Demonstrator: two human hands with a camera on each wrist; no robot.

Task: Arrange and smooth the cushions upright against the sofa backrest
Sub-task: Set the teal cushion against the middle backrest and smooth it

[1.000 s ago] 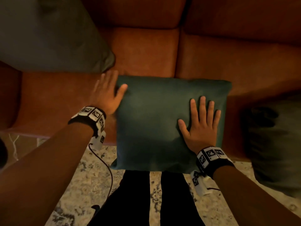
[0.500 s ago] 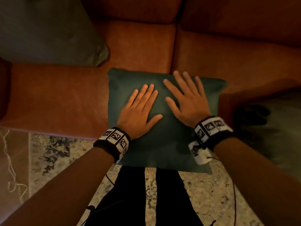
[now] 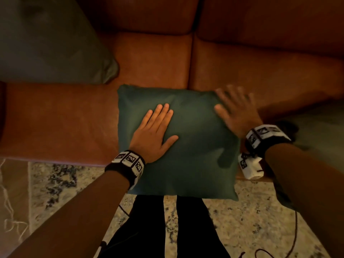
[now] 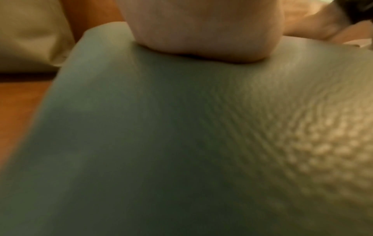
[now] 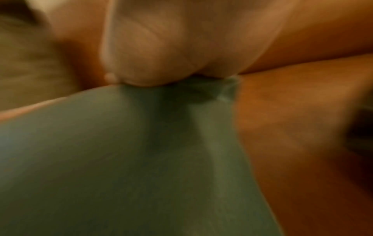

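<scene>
A dark green cushion (image 3: 188, 146) lies flat on the brown leather sofa seat (image 3: 55, 120), its near edge hanging over the seat's front. My left hand (image 3: 156, 131) presses flat on its left half with fingers straight. My right hand (image 3: 236, 110), blurred by motion, lies flat over the cushion's far right corner. In the left wrist view the palm (image 4: 201, 28) rests on the green fabric (image 4: 161, 135). In the right wrist view the palm (image 5: 161, 52) sits at the cushion's corner (image 5: 226, 89).
A grey-green cushion (image 3: 46, 40) leans at the far left against the backrest (image 3: 149, 13). Another cushion (image 3: 320, 131) lies at the right edge. A patterned rug (image 3: 61, 185) covers the floor below, with my dark trouser legs (image 3: 149, 229) and a cable (image 3: 294, 237).
Both hands came onto the cushion's middle, then parted. The right hand has swept out to the far right corner; the left has slid slightly left and nearer.
</scene>
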